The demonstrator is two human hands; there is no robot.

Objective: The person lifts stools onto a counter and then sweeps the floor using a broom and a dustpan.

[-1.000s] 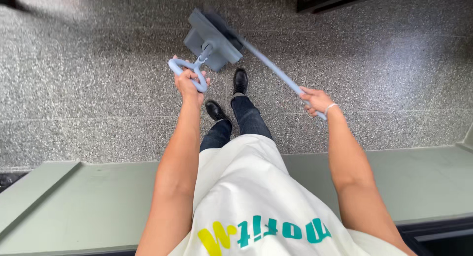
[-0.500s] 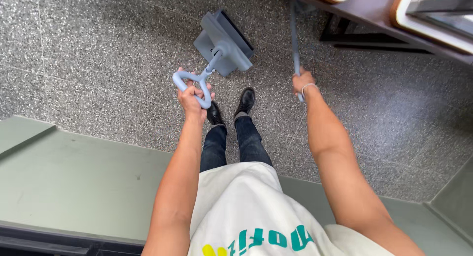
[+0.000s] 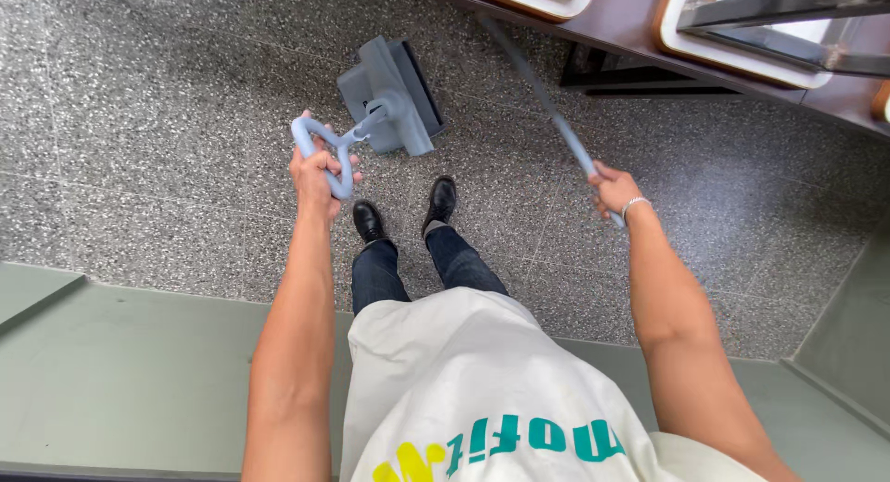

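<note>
My left hand (image 3: 318, 174) grips the looped blue-grey handle of a grey upright dustpan (image 3: 391, 95), whose pan rests on the speckled floor just ahead of my black shoes (image 3: 408, 209). My right hand (image 3: 616, 191) is closed around a long blue-grey broom pole (image 3: 545, 104) that slants away toward the upper middle. The pole's far end passes under a dark wooden bench, so the broom head is hidden.
A dark wooden bench or table edge (image 3: 640, 39) with pale trays runs across the top right, with dark legs beneath it. The floor is grey speckled terrazzo (image 3: 148, 120). A green painted ledge (image 3: 139, 371) lies behind my feet and rises at the right.
My view has turned so the wooden bench has come in at the top right. The broom pole has swung from beside the dustpan out to the right, pointing under the bench. The dustpan stays ahead of my feet.
</note>
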